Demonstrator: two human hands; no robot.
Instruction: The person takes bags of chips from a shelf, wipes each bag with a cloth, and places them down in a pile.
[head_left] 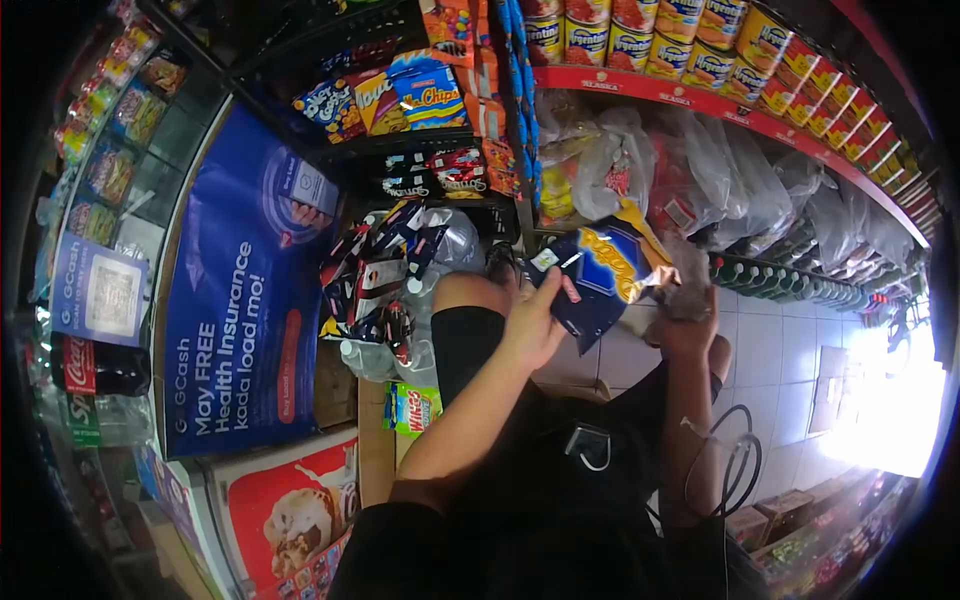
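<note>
In front of my knees, my left hand [535, 328] is closed on the near side of a dark blue snack bag [590, 312] with yellow lettering and a yellow-orange edge. The bag is tilted. At its right end my right hand [690, 332] is closed on a greyish, blurred, cloth-like wad [687, 285], which meets or overlaps the end of the bag; I cannot tell which. Left of my knee lies a heap of dark snack packs [375, 275] among clear plastic bottles [368, 360].
A rack of hanging snack bags [425, 95] stands ahead. Cans [630, 45] line the upper right shelf, with plastic bags [610, 165] beneath and a row of bottles [790, 285] lower down. A blue poster [245, 290] is at left. A green snack pack [410, 410] lies beside my left forearm.
</note>
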